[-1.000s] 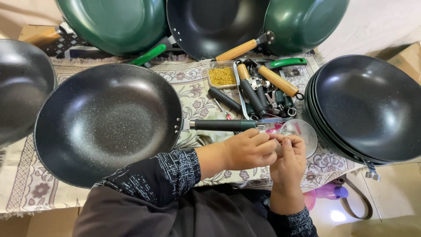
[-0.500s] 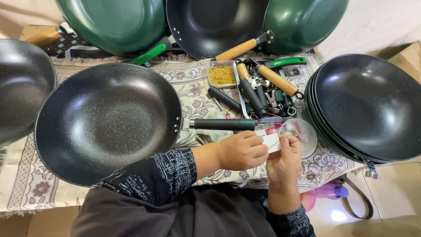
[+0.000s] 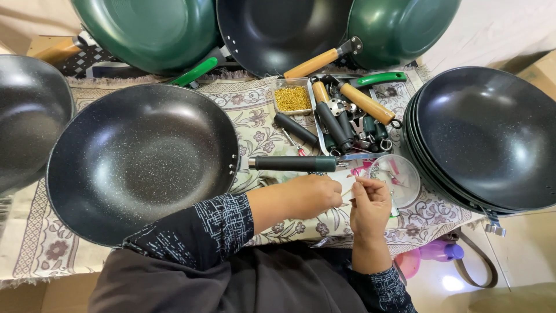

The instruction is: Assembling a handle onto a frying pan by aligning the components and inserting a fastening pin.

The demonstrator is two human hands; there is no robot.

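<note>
My left hand (image 3: pixel 313 195) and my right hand (image 3: pixel 370 206) meet fingertip to fingertip just below the dark handle (image 3: pixel 292 163) of a large black speckled wok (image 3: pixel 142 162). A small thin yellowish piece (image 3: pixel 347 191) is pinched between the fingertips of both hands. Just right of my right hand stands a clear round dish (image 3: pixel 399 179) with small metal and pink parts. A patterned dark sleeve covers my left forearm.
A tray (image 3: pixel 315 107) of wooden, black and green handles and a small tub of golden screws (image 3: pixel 292 98) sit behind the hands. A stack of black woks (image 3: pixel 486 136) is on the right, green and black woks (image 3: pixel 150 29) are behind, and another black wok (image 3: pixel 29 127) is far left. A patterned cloth (image 3: pixel 35 232) covers the surface.
Both hands have drawn back slightly from over the clear dish toward my body. The white and pink bit seen between them earlier is no longer visible.
</note>
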